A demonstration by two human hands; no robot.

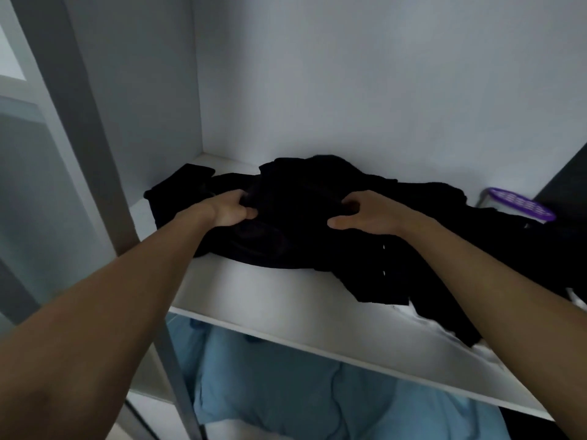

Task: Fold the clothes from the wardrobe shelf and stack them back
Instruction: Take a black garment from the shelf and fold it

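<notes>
A heap of black clothes (295, 198) lies unfolded on the white wardrobe shelf (286, 300), spreading from the left wall to the right edge of view. Some dark fabric hangs over the shelf's front at the right. My left hand (227, 211) grips a bunch of the black cloth at the heap's left side, fingers curled into it. My right hand (365, 214) grips the cloth at the heap's middle, thumb stretched out to the left and fingers dug into the fabric.
A purple perforated lid on a small container (521, 208) stands at the shelf's far right, beside the clothes. Light blue fabric (317, 392) lies in the compartment below. The wardrobe's side panel (104, 122) rises at the left, the white back wall behind.
</notes>
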